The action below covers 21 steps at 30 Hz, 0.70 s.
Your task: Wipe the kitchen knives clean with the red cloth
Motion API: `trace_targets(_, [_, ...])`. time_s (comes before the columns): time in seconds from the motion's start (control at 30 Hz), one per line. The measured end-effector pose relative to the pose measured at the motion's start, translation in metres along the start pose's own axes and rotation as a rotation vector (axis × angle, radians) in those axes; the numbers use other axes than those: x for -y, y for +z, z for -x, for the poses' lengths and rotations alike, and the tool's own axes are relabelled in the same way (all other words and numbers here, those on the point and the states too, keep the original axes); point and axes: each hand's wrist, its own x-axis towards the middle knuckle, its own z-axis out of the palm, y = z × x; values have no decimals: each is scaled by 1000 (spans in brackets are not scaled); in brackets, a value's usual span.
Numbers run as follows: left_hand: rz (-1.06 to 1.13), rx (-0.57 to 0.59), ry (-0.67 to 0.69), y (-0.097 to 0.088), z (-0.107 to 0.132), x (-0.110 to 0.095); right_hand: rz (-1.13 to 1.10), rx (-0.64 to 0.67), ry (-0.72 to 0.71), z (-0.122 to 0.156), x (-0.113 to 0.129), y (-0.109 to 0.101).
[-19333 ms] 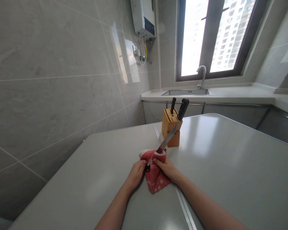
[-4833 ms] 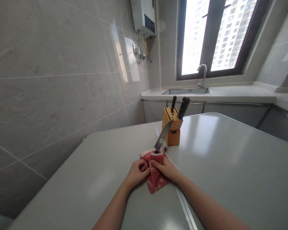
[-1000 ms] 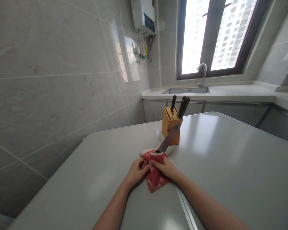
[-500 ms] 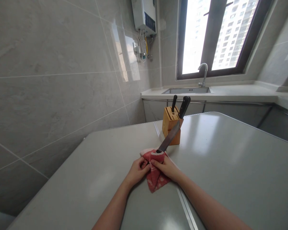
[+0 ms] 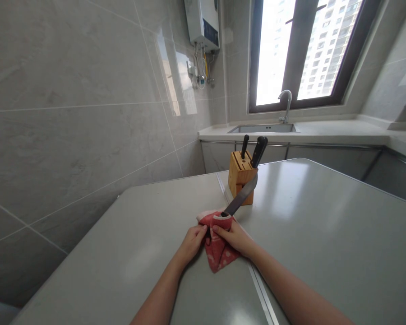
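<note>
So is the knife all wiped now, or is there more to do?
Two black-handled knives already stand in the wooden knife block. In hand: the left hand grips the long steel knife while the right hand pinches the red dotted cloth round the blade's base. Most of the blade sticks out bare; I can't tell if it's clean. Left: finishing the wipe, then probably slotting it into the block.

Grey table [image 5: 325, 234] bears a knife block [image 5: 239, 175]; red cloth [image 5: 220, 255] nearby.
</note>
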Motion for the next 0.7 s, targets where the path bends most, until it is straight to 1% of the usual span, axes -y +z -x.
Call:
trace_targets(0.17, [58,0,-51,2,1,0,13,-9,5,1,3,0])
trace_targets(0.37, [39,23,-32,1,0,1,21,3,14,1,5,-1])
trace_targets(0.57, [-5,5,-21,-1,-1,5,23,-3,-6,1,2,0])
trace_targets(0.7, [-33,8,-9,-1,-1,2,16,-10,3,1,1,0])
